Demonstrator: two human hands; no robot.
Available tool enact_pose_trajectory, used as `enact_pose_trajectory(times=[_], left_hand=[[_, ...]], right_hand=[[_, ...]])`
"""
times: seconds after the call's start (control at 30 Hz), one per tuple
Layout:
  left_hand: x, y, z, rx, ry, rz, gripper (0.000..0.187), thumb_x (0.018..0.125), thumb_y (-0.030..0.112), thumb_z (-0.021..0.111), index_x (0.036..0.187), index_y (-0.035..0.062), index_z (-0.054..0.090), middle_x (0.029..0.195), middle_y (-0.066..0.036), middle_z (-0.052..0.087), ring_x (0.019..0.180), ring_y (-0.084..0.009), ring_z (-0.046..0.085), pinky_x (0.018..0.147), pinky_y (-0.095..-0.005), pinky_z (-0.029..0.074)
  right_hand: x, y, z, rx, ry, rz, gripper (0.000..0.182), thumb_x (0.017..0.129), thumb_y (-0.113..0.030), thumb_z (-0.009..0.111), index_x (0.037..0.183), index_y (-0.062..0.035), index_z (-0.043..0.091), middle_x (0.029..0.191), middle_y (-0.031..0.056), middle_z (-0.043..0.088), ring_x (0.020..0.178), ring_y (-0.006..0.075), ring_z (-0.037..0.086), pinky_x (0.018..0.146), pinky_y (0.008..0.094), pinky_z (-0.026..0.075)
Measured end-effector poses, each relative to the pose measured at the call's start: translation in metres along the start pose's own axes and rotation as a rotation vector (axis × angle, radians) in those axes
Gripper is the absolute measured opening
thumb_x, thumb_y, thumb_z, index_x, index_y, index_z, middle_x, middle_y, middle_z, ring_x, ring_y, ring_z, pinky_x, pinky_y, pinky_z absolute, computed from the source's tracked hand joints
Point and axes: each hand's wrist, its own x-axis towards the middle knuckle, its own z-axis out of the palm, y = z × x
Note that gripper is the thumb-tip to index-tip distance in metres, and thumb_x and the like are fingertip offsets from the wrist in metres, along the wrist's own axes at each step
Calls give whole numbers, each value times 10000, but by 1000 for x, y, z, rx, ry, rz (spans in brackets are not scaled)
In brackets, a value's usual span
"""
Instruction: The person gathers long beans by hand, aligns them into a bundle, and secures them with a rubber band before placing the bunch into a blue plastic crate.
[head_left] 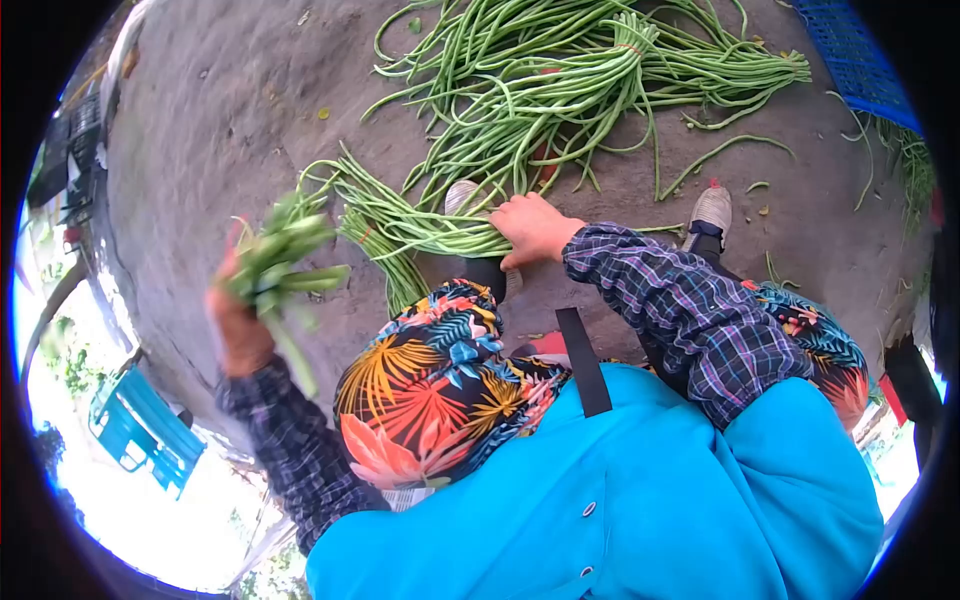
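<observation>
My left hand [235, 315], blurred by motion, is closed around a bunch of green long beans [290, 245] off to the left, above the ground. In the middle, my right hand [537, 228] wraps over another bundle of long beans [440, 236], near my left shoe [461, 197]. This bundle stretches left from the hand, and its left end spreads over the ground with some beans hanging down. Just beyond lies a large heap of long beans [540, 100], part of it tied in bundles. The fingertips of my right hand are partly hidden.
Bare dirt ground [230, 130] surrounds the beans. A blue plastic crate [860, 60] stands at the upper right, with loose greens beside it. A teal plastic chair [148, 425] is at the left edge. My right shoe [712, 212] rests near a few stray beans.
</observation>
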Motion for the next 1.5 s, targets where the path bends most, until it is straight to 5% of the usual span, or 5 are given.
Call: enact_pose_trajectory(times=[0.2, 0.3, 0.63, 1.17, 1.5], left_hand=[[24, -44, 167, 196, -672, 56, 366, 669, 51, 653, 1025, 106, 586, 899, -161, 630, 903, -356, 598, 787, -425, 476], [22, -55, 209, 143, -557, 164, 317, 710, 123, 674, 1012, 87, 584, 915, -145, 618, 901, -352, 590, 797, -411, 472], [27, -75, 212, 199, -492, 443, 576, 547, 263, 821, 1009, 27, 572, 1179, -140, 548, 1093, -351, 484, 946, -417, 407], [20, -63, 218, 38, -708, 582, 418, 662, 248, 728, 1007, 107, 537, 739, -108, 608, 729, -333, 591, 668, -447, 436], [15, -70, 227, -149, -721, 239, 378, 639, 238, 732, 930, 89, 543, 778, -167, 618, 769, -391, 596, 685, -441, 492]], right_hand=[[-27, 7, 48, -71, 99, 124, 266, 718, -251, 655, 953, -128, 643, 1003, 55, 621, 972, 257, 555, 800, 415, 384], [-23, 26, 78, 83, 381, 26, 238, 755, -247, 610, 979, -182, 658, 1029, 37, 627, 965, 241, 568, 801, 426, 410], [-16, 13, 42, 227, 19, 163, 285, 730, -284, 635, 985, -158, 650, 924, 114, 651, 908, 319, 609, 796, 418, 486], [-58, -13, 48, 537, 197, 11, 267, 768, -240, 631, 992, -97, 609, 924, 150, 636, 852, 352, 602, 725, 429, 498], [-28, -6, -20, 316, -22, 89, 216, 714, -247, 653, 862, -93, 624, 858, 159, 640, 808, 347, 612, 676, 444, 495]])
